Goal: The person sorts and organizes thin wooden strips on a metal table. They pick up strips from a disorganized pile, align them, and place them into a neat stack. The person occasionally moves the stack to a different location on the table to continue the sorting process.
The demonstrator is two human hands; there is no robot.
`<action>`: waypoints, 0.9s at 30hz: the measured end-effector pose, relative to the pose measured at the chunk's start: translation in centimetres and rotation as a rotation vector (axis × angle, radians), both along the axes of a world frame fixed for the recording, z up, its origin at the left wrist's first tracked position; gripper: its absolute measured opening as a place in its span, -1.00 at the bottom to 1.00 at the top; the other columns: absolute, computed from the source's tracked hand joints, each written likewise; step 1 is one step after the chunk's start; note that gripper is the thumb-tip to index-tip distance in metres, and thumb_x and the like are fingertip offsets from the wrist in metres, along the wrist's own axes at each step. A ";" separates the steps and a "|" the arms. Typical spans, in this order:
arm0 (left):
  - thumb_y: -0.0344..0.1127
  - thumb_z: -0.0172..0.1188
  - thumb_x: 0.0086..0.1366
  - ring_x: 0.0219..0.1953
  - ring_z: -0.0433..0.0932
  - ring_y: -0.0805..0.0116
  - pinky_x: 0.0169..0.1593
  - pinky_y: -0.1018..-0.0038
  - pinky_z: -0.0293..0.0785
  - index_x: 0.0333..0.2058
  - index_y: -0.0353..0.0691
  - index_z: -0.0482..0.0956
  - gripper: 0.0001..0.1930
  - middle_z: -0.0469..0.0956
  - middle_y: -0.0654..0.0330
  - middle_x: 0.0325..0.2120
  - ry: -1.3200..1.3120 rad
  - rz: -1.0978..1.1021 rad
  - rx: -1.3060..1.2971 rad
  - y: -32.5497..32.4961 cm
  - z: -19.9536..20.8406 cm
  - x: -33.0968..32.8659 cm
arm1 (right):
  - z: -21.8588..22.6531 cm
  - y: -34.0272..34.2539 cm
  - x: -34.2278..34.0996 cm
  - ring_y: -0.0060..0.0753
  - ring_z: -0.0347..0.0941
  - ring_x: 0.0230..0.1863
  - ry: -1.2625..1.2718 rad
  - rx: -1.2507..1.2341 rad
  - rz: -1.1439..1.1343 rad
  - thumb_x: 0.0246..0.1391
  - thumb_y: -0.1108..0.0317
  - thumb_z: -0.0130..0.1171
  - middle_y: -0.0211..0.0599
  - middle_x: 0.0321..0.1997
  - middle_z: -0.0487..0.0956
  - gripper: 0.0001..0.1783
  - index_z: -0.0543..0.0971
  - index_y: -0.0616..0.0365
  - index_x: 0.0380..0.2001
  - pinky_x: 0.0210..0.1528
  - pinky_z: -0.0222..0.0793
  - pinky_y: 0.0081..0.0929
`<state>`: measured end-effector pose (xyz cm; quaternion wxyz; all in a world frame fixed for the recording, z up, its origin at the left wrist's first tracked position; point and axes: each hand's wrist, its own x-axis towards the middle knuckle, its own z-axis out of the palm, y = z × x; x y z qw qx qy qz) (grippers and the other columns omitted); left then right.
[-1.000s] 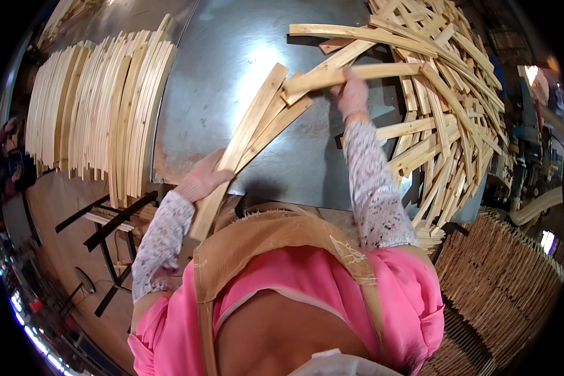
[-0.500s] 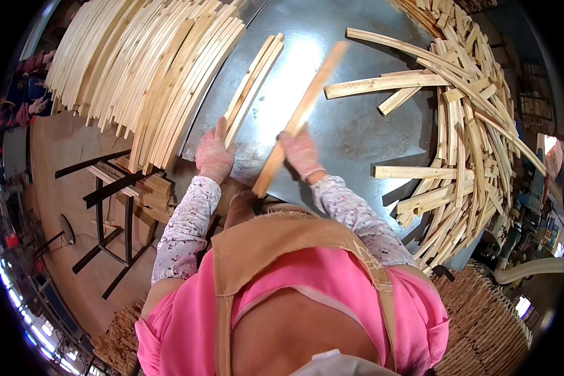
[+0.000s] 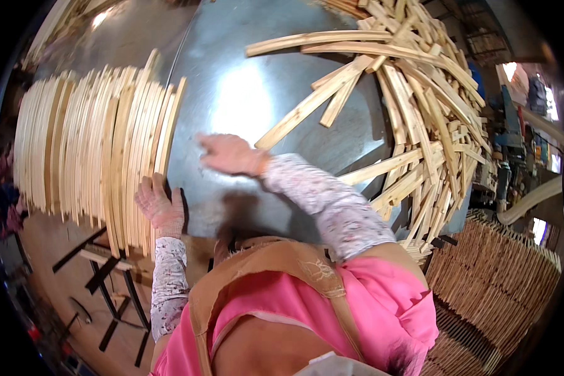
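A row of pale wooden strips (image 3: 94, 144) lies side by side along the left of a grey metal table (image 3: 200, 207), near ends jutting past its front edge. My left hand (image 3: 161, 205) rests at the near ends of the rightmost strips (image 3: 171, 125), fingers stretched over the wood and thumb apart. Above the bare metal to the right is my right hand (image 3: 230, 154), slightly blurred, its fingers pointing left and holding nothing. One loose wooden strip (image 3: 313, 103) slants from the heap on the right, its lower end close behind my right wrist.
A tangled heap of wooden strips (image 3: 445, 125) covers the table's right side, several sticking out leftward. Stacked wood (image 3: 501, 276) stands at the lower right. Below the row, a black metal frame (image 3: 131, 301) stands on the floor. Machinery (image 3: 514, 144) is at the far right.
The strip in my right hand and the two apart on the table are no longer separate; the row now ends at my left hand. My right hand let go. The view has shifted.
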<state>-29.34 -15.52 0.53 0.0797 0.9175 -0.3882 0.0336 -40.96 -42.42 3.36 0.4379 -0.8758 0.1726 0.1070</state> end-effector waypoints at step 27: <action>-0.21 0.24 0.30 0.21 0.59 -0.12 0.28 0.06 0.51 0.46 -0.03 0.26 -0.25 0.62 -0.10 0.13 0.497 -0.638 0.124 -54.1 -1.2 -6.2 | 1.7 -36.3 -23.4 -0.09 0.69 -0.17 -0.255 -0.176 -1.366 0.08 0.33 0.32 0.08 -0.18 0.71 -0.44 0.53 0.36 0.14 -0.05 0.60 -0.23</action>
